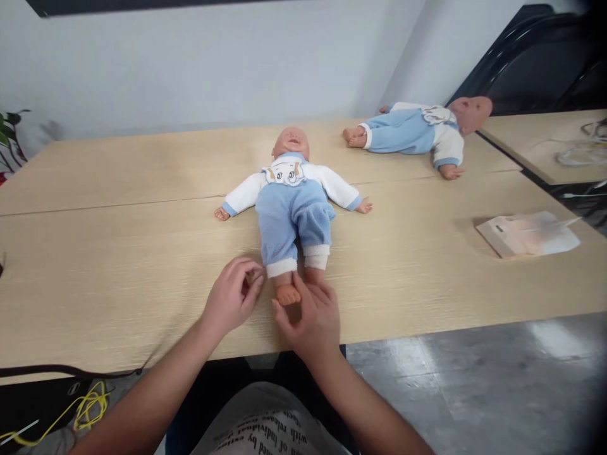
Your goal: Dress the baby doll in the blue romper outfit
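Note:
A baby doll [289, 202] in blue trousers and a white top lies on its back on the table, feet towards me. My left hand [234, 292] is beside the trouser cuff [282, 268] on the left, fingers curled and thumb close to the fingertips. Whether anything is pinched there is hidden. At the doll's feet, my right hand [313, 316] has its thumb and index finger apart around the bare left-side foot [288, 294], the index fingertip at the ankle. The doll's other foot is mostly hidden behind this hand.
A second, similarly dressed doll [408, 129] lies at the back right of the wooden table [142, 246]. A pale box [526, 234] with a whitish sheet stands near the right edge. Yellow cord [92, 404] and a black strap [66, 370] are at lower left.

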Tool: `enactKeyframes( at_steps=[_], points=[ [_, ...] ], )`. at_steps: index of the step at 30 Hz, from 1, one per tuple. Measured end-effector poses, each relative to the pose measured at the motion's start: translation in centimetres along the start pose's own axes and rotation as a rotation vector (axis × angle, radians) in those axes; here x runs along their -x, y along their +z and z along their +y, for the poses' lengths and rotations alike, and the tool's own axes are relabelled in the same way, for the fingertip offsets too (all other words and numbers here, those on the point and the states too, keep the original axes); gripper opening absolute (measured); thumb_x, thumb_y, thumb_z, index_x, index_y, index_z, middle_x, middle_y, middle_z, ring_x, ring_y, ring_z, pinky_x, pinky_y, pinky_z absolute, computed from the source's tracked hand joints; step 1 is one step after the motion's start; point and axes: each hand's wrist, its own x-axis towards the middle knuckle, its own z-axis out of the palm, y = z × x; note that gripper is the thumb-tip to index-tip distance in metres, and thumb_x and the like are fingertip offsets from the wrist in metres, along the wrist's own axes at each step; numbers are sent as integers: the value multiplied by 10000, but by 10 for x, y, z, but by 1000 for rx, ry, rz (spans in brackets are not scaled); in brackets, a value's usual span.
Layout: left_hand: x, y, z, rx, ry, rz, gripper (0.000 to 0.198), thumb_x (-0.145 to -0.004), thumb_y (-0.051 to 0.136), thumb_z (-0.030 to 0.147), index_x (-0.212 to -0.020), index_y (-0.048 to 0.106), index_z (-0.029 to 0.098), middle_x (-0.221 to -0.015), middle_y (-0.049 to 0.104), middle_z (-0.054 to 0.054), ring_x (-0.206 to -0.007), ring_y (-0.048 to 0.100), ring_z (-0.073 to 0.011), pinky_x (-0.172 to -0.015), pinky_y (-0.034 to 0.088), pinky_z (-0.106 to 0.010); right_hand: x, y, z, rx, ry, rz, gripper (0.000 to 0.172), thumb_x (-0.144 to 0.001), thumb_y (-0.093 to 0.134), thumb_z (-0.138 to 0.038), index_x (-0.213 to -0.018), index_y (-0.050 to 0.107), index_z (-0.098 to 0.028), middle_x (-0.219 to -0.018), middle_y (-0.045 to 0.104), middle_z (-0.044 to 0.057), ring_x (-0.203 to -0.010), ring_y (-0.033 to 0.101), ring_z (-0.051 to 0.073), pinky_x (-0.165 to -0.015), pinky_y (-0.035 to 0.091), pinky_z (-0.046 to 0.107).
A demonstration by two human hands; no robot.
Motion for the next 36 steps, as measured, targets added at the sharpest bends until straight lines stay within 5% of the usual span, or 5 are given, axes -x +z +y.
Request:
enactKeyframes(
  at_steps=[5,17,25,31,36],
  points=[
    [-9,8,6,47,-142,-161,93,-1031,531,294,-1037,583,216,-903,626,-37,-847,611,-222,-747,497,-372,-3,-1,-4,-35,48,71,369,-971,673,-423,-1232,599,-175,-1020,801,97,-883,763,256,-928,523,453],
    [33,-1,15,95,-210,-18,138,-1027,532,204,-955,646,235,-902,683,-21,-827,643,-195,-744,484,-342,5,7,-9,85,-13,-61,291,-1001,680,-475,-1069,595,-205,-1062,774,92,-1039,692,281,-1069,462,484],
    [20,-13,52,8,148,120,133,-969,589,145,-1006,639,263,-908,725,-20,-847,667,-221,-816,495,-429,13,9,-9,70,-55,-74,256,-978,691,-334,-1177,630,-185,-1143,783,92,-1103,696,272,-1134,442,480],
    [-8,-3,81,63,173,48,131,-994,564,161,-1021,627,272,-936,725,-23,-938,673,-233,-863,519,-449,-21,-44,48,-24,-204,63,186,-978,593,-135,-1131,656,-222,-1063,784,50,-1030,702,227,-1018,502,442],
    [-12,33,92,-184,269,-152,360,-971,699,272,-1322,627,232,-1169,731,-70,-1035,655,-286,-921,517,-502,-56,-42,112,185,-160,-223,176,-1022,629,-240,-1168,705,-177,-1095,767,85,-957,681,249,-844,501,387]
  ],
)
